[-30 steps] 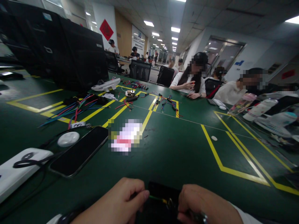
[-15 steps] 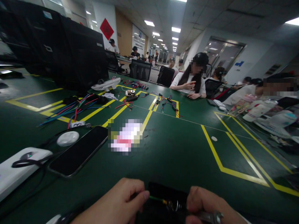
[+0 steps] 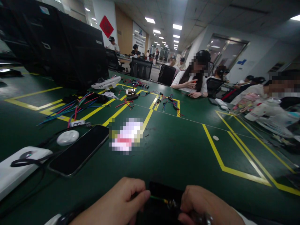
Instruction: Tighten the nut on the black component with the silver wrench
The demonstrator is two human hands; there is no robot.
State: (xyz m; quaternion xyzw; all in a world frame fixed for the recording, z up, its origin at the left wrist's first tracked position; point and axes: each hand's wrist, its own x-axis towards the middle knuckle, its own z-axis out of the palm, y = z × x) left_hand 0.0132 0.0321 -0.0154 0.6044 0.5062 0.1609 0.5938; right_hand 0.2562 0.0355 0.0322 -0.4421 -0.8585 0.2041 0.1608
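Note:
At the bottom of the head view, my left hand [image 3: 124, 198] has its thumb and forefinger pinched on a thin green wire [image 3: 156, 197]. The wire runs right to a small yellow end beside a shiny metal part [image 3: 172, 203]. My right hand [image 3: 201, 200] is closed around a metal tool [image 3: 207, 218], whose kind I cannot make out because the fingers and the frame edge hide most of it. Between and behind the two hands lies a dark, flat-topped black object [image 3: 164, 189]; its lower part is lost in shadow.
A black phone [image 3: 79, 151], a white round case [image 3: 67, 138] and a white power strip [image 3: 21, 168] lie at left. A lit, blurred-out screen [image 3: 127, 134] is ahead. Loose coloured wires [image 3: 75, 109] and a small motor [image 3: 131, 91] lie farther back, near black computer cases [image 3: 79, 47]. A person sits opposite.
My right hand has moved left and turned inward, closer to the small metal part, taking the metal tool along. My left hand stays almost still on the wire.

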